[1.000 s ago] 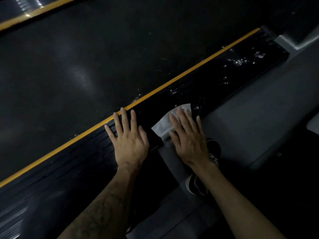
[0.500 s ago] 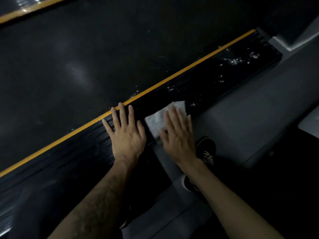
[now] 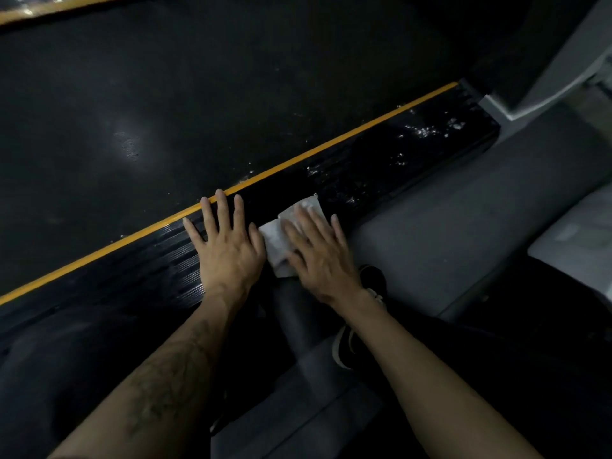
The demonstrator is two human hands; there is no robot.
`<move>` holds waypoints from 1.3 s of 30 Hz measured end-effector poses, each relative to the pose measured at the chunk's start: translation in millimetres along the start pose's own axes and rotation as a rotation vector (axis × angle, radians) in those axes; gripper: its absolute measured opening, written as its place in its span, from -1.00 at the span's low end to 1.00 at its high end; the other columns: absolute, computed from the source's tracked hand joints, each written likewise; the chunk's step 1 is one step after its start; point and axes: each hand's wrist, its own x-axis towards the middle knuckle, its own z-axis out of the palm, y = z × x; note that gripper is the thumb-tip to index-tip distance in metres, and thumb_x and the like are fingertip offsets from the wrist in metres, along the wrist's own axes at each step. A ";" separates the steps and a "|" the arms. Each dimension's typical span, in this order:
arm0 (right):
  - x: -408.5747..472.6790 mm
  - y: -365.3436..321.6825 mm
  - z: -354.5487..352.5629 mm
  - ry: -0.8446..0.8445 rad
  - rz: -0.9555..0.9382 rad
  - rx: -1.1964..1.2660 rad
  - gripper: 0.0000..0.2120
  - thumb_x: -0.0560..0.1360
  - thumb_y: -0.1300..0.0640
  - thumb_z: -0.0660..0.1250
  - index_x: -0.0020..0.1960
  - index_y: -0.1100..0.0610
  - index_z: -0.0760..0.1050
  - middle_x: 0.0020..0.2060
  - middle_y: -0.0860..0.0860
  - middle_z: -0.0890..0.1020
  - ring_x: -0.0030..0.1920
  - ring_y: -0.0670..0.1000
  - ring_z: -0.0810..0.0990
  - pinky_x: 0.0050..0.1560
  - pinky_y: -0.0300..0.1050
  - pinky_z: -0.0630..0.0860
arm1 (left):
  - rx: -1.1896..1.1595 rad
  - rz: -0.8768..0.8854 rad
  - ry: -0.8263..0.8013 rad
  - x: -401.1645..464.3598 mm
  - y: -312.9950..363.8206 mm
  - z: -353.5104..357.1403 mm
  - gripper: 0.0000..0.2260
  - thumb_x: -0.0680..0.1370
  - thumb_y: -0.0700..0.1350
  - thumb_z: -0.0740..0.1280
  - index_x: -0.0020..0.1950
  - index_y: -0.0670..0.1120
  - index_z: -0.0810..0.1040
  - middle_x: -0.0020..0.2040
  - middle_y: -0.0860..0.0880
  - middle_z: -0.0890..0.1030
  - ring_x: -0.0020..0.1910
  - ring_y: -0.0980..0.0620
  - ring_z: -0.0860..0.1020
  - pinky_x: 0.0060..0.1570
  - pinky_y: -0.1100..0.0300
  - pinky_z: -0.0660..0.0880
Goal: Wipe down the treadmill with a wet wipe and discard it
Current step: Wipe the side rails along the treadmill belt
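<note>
The treadmill's black side rail (image 3: 381, 167) runs diagonally across the view, with a yellow stripe (image 3: 99, 248) along its inner edge and the dark belt (image 3: 165, 111) beyond. A white wet wipe (image 3: 276, 240) lies flat on the rail. My right hand (image 3: 318, 253) presses on the wipe with straight, spread fingers and covers its right part. Just left of it, my left hand (image 3: 227, 246) rests flat on the rail, fingertips reaching the yellow stripe. Wet shiny streaks show on the rail to the upper right.
A grey floor strip (image 3: 463, 233) runs beside the rail. My black shoe (image 3: 357, 326) stands on it under my right wrist. A grey-white frame part (image 3: 556, 84) rises at the upper right. A second yellow stripe (image 3: 49, 9) marks the belt's far side.
My right hand has slid the wipe leftward along the rail, closer to my left hand. My left hand stays flat on the rail.
</note>
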 end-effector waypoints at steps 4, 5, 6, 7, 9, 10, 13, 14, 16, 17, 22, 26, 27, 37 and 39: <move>10.0 18.5 -6.3 0.046 0.278 0.041 -0.41 0.71 -0.17 -0.09 0.65 0.06 0.19 0.64 0.08 0.16 0.65 0.09 0.05 0.61 0.30 -0.01 | 0.023 0.003 0.012 0.1 0.3 -0.7 -0.44 0.71 0.11 -0.07 0.70 -0.02 -0.02 0.70 -0.09 -0.12 0.66 -0.16 -0.23 0.56 -0.36 -0.23; 8.7 6.6 -3.7 0.066 0.321 0.056 -0.41 0.71 -0.16 -0.08 0.65 0.09 0.18 0.64 0.10 0.16 0.65 0.10 0.05 0.61 0.28 -0.01 | 0.027 0.002 0.010 0.3 0.4 -0.1 -0.44 0.71 0.11 -0.08 0.70 -0.02 -0.02 0.70 -0.09 -0.12 0.66 -0.16 -0.23 0.56 -0.36 -0.21; 5.3 -7.9 -0.9 0.084 0.306 0.077 -0.40 0.71 -0.15 -0.06 0.64 0.12 0.19 0.64 0.13 0.17 0.65 0.11 0.06 0.61 0.27 0.00 | 0.027 0.000 0.005 0.2 0.7 0.1 -0.43 0.70 0.11 -0.09 0.70 -0.03 -0.02 0.70 -0.09 -0.12 0.66 -0.16 -0.23 0.56 -0.36 -0.21; 0.1 -20.8 2.7 0.096 0.245 0.095 -0.40 0.70 -0.14 -0.02 0.64 0.15 0.21 0.63 0.14 0.19 0.65 0.12 0.09 0.61 0.25 0.02 | 0.028 -0.002 0.003 -0.2 0.7 0.2 -0.43 0.69 0.12 -0.12 0.70 -0.03 -0.02 0.70 -0.09 -0.12 0.66 -0.17 -0.23 0.56 -0.37 -0.20; -7.5 -28.0 5.4 0.078 0.076 0.103 -0.39 0.69 -0.14 0.02 0.63 0.18 0.22 0.63 0.13 0.21 0.64 0.10 0.12 0.61 0.21 0.05 | 0.030 0.004 0.007 -0.1 0.0 -0.4 -0.39 0.66 0.14 -0.18 0.70 -0.03 -0.03 0.70 -0.10 -0.13 0.66 -0.17 -0.24 0.56 -0.36 -0.21; -5.4 -17.9 4.8 0.078 0.027 0.079 -0.40 0.70 -0.13 0.02 0.63 0.18 0.22 0.63 0.12 0.21 0.64 0.09 0.13 0.60 0.23 0.08 | 0.028 0.006 0.008 0.3 -0.2 -0.2 -0.39 0.66 0.14 -0.19 0.70 -0.03 -0.03 0.70 -0.10 -0.13 0.66 -0.17 -0.24 0.56 -0.36 -0.22; 11.0 15.7 -3.8 0.103 0.177 0.015 -0.40 0.71 -0.13 -0.03 0.62 0.19 0.23 0.62 0.11 0.22 0.63 0.09 0.16 0.58 0.29 0.11 | 0.026 0.006 0.013 1.0 -0.7 1.4 -0.38 0.65 0.14 -0.19 0.70 -0.03 -0.02 0.70 -0.09 -0.12 0.66 -0.17 -0.25 0.55 -0.36 -0.24; 15.0 18.6 -6.2 0.094 0.259 0.014 -0.38 0.71 -0.15 -0.06 0.63 0.20 0.21 0.63 0.11 0.20 0.63 0.10 0.15 0.59 0.28 0.09 | 0.026 0.004 0.014 1.5 -1.0 2.2 -0.39 0.65 0.14 -0.19 0.70 -0.02 -0.02 0.70 -0.09 -0.12 0.66 -0.16 -0.25 0.55 -0.36 -0.25; 14.5 3.5 -4.8 0.091 0.341 0.035 -0.37 0.71 -0.15 -0.07 0.63 0.23 0.18 0.63 0.15 0.16 0.64 0.11 0.10 0.61 0.25 0.06 | 0.026 0.004 0.009 2.1 -1.2 3.5 -0.39 0.65 0.14 -0.19 0.70 -0.02 -0.02 0.70 -0.09 -0.12 0.66 -0.16 -0.24 0.55 -0.35 -0.26; 10.5 -8.5 -1.3 0.099 0.317 0.056 -0.38 0.71 -0.13 -0.03 0.63 0.24 0.19 0.63 0.17 0.17 0.64 0.12 0.10 0.61 0.25 0.06 | 0.028 0.002 0.014 2.1 -1.3 4.2 -0.39 0.65 0.14 -0.19 0.70 -0.02 -0.02 0.70 -0.09 -0.12 0.66 -0.16 -0.24 0.55 -0.36 -0.25; 8.0 3.0 -2.4 0.025 0.055 0.026 -0.41 0.71 -0.10 0.01 0.64 0.18 0.18 0.64 0.09 0.16 0.65 0.07 0.10 0.61 0.23 0.08 | 0.025 0.006 0.004 3.2 -1.7 4.6 -0.37 0.64 0.16 -0.23 0.70 -0.01 -0.05 0.70 -0.09 -0.15 0.66 -0.16 -0.26 0.55 -0.35 -0.29; 24.5 5.5 -10.5 0.052 0.298 0.037 -0.39 0.71 -0.12 -0.08 0.63 0.20 0.18 0.64 0.11 0.16 0.64 0.08 0.09 0.62 0.23 0.05 | 0.020 0.005 -0.006 4.1 -1.7 3.0 -0.37 0.63 0.16 -0.24 0.70 -0.01 -0.05 0.70 -0.09 -0.15 0.66 -0.17 -0.26 0.55 -0.35 -0.30; 21.8 -9.2 -7.1 0.071 0.319 0.060 -0.39 0.71 -0.11 -0.06 0.62 0.23 0.20 0.63 0.15 0.18 0.64 0.10 0.10 0.62 0.23 0.05 | 0.017 0.004 -0.013 3.9 -1.5 2.4 -0.36 0.63 0.16 -0.25 0.70 -0.01 -0.06 0.70 -0.09 -0.16 0.65 -0.16 -0.27 0.55 -0.35 -0.30; 31.0 -0.8 -10.1 0.010 0.303 -0.014 -0.35 0.70 -0.14 -0.16 0.65 0.22 0.12 0.65 0.13 0.09 0.66 0.08 0.03 0.64 0.17 -0.07 | 0.000 0.006 -0.007 3.3 0.0 1.2 -0.37 0.64 0.15 -0.21 0.70 -0.02 -0.03 0.70 -0.09 -0.16 0.65 -0.16 -0.28 0.54 -0.32 -0.35; 25.7 -18.2 -4.5 0.022 0.207 0.019 -0.38 0.71 -0.10 -0.11 0.62 0.27 0.17 0.63 0.19 0.14 0.65 0.12 0.07 0.63 0.15 -0.01 | 0.011 0.005 -0.007 2.9 0.0 2.1 -0.37 0.64 0.15 -0.22 0.70 -0.02 -0.05 0.70 -0.09 -0.18 0.65 -0.16 -0.30 0.53 -0.31 -0.36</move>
